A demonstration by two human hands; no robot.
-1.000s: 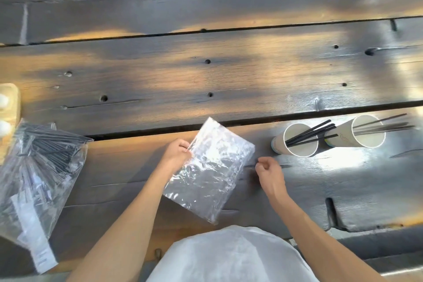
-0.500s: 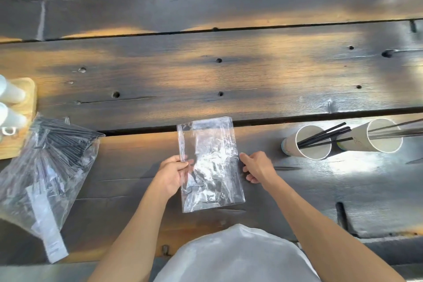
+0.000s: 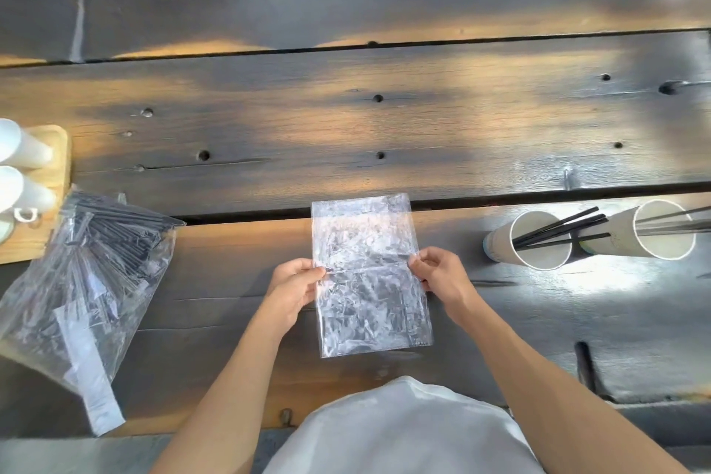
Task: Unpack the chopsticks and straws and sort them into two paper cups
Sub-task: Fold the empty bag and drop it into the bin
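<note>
An empty clear plastic bag (image 3: 369,304) lies flat and upright in front of me on the dark wooden table (image 3: 346,119). My left hand (image 3: 294,283) pinches its left edge and my right hand (image 3: 438,273) pinches its right edge, both at mid height. At the right stand two white paper cups: the nearer cup (image 3: 538,240) holds a few black sticks (image 3: 558,229), the further cup (image 3: 663,229) holds thin dark sticks that run out of frame. At the left lies a large clear bag of black straws (image 3: 96,254) with a white label.
A light wooden tray (image 3: 46,204) with white bottles sits at the left edge, partly under the straw bag. Deep gaps run between the table planks. My white shirt fills the bottom centre. A black slot lies in the plank at lower right (image 3: 584,362).
The clear bag has turned from tilted to straight and flat. My right hand moved left from the table onto the bag's right edge. Both hands now hold it at mid height.
</note>
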